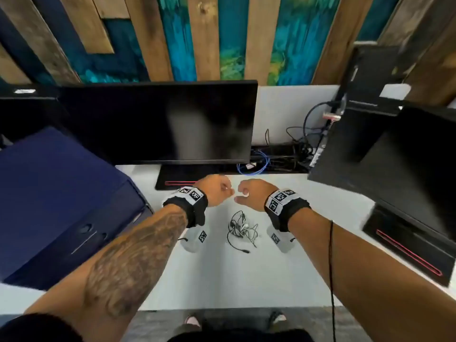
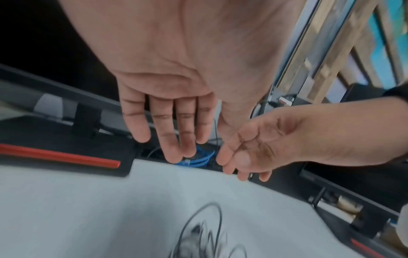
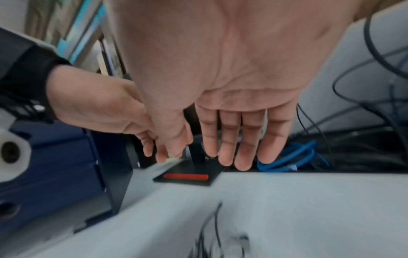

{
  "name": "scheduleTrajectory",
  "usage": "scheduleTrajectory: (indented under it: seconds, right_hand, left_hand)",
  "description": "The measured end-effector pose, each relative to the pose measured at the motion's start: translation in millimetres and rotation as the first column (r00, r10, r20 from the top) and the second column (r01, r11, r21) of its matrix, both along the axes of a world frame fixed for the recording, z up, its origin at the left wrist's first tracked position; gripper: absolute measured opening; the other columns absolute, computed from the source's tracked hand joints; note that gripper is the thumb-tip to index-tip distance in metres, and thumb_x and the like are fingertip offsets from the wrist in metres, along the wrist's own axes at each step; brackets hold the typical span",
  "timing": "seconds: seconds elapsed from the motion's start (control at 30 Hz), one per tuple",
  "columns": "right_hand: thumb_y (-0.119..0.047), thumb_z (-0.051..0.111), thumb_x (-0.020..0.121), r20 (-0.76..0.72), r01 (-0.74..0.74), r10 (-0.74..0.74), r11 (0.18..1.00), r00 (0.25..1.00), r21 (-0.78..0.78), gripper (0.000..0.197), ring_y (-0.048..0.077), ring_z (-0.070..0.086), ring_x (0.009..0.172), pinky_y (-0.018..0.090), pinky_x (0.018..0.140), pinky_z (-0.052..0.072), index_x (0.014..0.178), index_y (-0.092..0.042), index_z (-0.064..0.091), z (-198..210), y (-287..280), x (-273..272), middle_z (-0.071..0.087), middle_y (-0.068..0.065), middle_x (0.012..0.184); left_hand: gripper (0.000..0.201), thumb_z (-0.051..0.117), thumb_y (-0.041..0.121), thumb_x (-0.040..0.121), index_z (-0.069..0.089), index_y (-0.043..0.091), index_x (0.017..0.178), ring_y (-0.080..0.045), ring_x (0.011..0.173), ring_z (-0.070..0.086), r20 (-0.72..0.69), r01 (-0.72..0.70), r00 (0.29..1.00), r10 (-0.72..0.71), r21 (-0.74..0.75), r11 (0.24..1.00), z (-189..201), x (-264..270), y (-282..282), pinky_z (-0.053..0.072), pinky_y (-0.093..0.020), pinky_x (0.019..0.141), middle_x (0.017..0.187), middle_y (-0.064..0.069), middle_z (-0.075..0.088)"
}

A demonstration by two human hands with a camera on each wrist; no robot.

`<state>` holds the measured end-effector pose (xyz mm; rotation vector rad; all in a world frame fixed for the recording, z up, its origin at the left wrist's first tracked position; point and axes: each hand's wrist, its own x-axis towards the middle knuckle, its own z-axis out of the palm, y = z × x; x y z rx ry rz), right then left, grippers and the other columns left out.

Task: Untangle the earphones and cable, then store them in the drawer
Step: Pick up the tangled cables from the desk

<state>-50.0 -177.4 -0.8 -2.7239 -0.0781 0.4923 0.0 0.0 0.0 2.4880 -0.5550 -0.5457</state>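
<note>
A tangle of black cable and white earphones (image 1: 243,232) lies on the white desk (image 1: 234,280), also blurred at the bottom of the left wrist view (image 2: 207,240) and the right wrist view (image 3: 218,240). My left hand (image 1: 217,193) and right hand (image 1: 251,193) hover side by side just beyond the tangle, nearly touching each other. Both hold nothing. The wrist views show the left hand's fingers (image 2: 174,148) and the right hand's fingers (image 3: 229,153) straight and pointing down. A dark blue drawer unit (image 1: 61,206) stands on the left, its drawers closed.
A black monitor (image 1: 158,124) stands behind the hands, its base (image 1: 177,181) with a red stripe close to the left hand. A second monitor (image 1: 394,169) juts in from the right. A blue cable coil (image 1: 251,166) and black wires (image 1: 296,149) lie at the back.
</note>
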Motion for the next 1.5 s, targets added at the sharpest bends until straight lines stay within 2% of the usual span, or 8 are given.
scheduleTrajectory:
  seconds: [0.2,0.47,0.67,0.8,1.03,1.2,1.37,1.5]
  right_hand:
    - [-0.044,0.06,0.095,-0.205,0.068,-0.067,0.998,0.976,0.001,0.058,0.029,0.056,0.126,0.04,0.104,0.047,0.145,-0.02,0.044,-71,8,-28,0.051,0.006,0.145]
    - [-0.037,0.072,0.09,-0.181,0.182,-0.171,0.982,0.969,0.047,0.077,0.035,0.058,0.122,0.046,0.099,0.051,0.152,-0.017,0.03,-118,11,-31,0.048,0.014,0.142]
    - [-0.026,0.065,0.094,-0.142,0.255,-0.238,0.959,0.961,0.12,0.034,0.024,0.058,0.091,0.034,0.079,0.05,0.123,-0.01,0.055,-136,5,-23,0.062,0.004,0.109]
    - [-0.032,0.061,0.096,-0.049,0.23,-0.226,0.963,0.973,0.143,0.031,0.024,0.058,0.092,0.033,0.079,0.048,0.118,-0.009,0.058,-145,4,-30,0.059,0.002,0.102]
    - [-0.041,0.056,0.1,0.117,0.206,-0.235,0.954,0.965,0.216,0.041,0.019,0.049,0.068,0.032,0.06,0.036,0.069,-0.017,0.043,-145,2,-49,0.048,-0.001,0.07]
    - [-0.036,0.063,0.097,0.274,0.195,-0.283,0.932,0.919,0.307,0.038,0.022,0.051,0.073,0.032,0.066,0.038,0.071,-0.018,0.043,-122,10,-80,0.05,0.001,0.074]
    - [-0.037,0.064,0.097,0.32,0.167,-0.314,0.896,0.894,0.412,0.038,0.027,0.058,0.069,0.037,0.067,0.049,0.085,-0.002,0.056,-101,14,-107,0.059,0.011,0.077]
    - [-0.041,0.057,0.101,0.413,0.121,-0.325,0.885,0.851,0.449,0.041,0.023,0.067,0.065,0.043,0.073,0.054,0.08,-0.007,0.051,-87,16,-107,0.056,0.01,0.075]
  left_hand:
    - [0.028,0.06,0.039,0.096,0.064,0.025,0.12,-0.023,0.109,0.061,-0.14,0.05,0.99,-0.024,0.188,0.981,-70,-15,-1,0.049,-0.034,0.099,0.123,0.0,0.065]
    - [0.069,0.075,0.049,0.083,0.046,0.021,0.139,-0.024,0.113,0.06,-0.232,0.135,0.969,-0.081,0.229,0.964,-124,-19,-13,0.049,-0.038,0.1,0.13,-0.001,0.062]
    - [0.039,0.077,0.037,0.08,0.06,0.011,0.105,-0.02,0.063,0.059,-0.337,0.088,0.94,-0.044,0.116,0.989,-136,-12,-19,0.052,-0.032,0.056,0.077,-0.004,0.065]
    - [0.031,0.077,0.032,0.086,0.057,0.017,0.105,-0.018,0.067,0.061,-0.362,0.026,0.932,-0.018,0.019,0.999,-145,-10,-15,0.049,-0.028,0.056,0.085,-0.002,0.063]
    - [0.023,0.075,0.028,0.089,0.054,0.02,0.085,-0.018,0.07,0.059,-0.125,0.033,0.991,-0.055,-0.169,0.985,-148,-29,-2,0.047,-0.029,0.053,0.083,-0.006,0.062]
    - [0.01,0.059,0.008,0.095,0.057,0.016,0.09,-0.025,0.074,0.059,0.07,-0.034,0.996,0.062,-0.354,0.935,-129,-62,8,0.048,-0.027,0.052,0.095,-0.021,0.068]
    - [0.011,0.059,0.007,0.095,0.062,0.016,0.099,-0.018,0.077,0.061,0.14,-0.04,0.983,0.118,-0.466,0.884,-107,-87,14,0.054,-0.024,0.048,0.096,-0.008,0.068]
    - [0.008,0.06,0.012,0.097,0.068,0.012,0.097,-0.008,0.073,0.059,0.204,-0.012,0.968,0.148,-0.552,0.834,-98,-92,14,0.049,-0.03,0.066,0.084,0.007,0.064]
